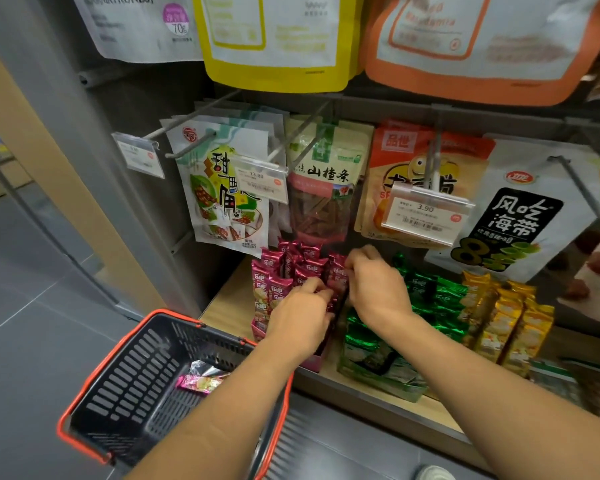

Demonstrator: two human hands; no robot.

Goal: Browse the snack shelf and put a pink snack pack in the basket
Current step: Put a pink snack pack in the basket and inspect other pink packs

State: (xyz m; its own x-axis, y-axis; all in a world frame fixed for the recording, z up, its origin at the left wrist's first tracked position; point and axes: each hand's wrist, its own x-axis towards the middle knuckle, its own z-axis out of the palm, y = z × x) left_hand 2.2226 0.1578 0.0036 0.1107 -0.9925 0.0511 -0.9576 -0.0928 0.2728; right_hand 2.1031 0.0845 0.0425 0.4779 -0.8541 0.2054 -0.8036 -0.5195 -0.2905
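Observation:
Several pink snack packs (284,271) stand upright in a display box on the low wooden shelf (378,400). Both hands reach into that box. My left hand (300,318) has its fingers curled in among the front packs and pinches one of them. My right hand (374,282) pinches the top of a pink pack at the box's right side. The black basket with a red rim (84,386) hangs at the lower left under my left forearm. A pink pack (201,382) lies on its bottom beside a silvery wrapper.
Green packs (426,289) and gold packs (506,317) stand in boxes right of the pink ones. Hanging bags on metal pegs with price tags (426,216) fill the space just above my hands. A grey tiled floor lies to the left.

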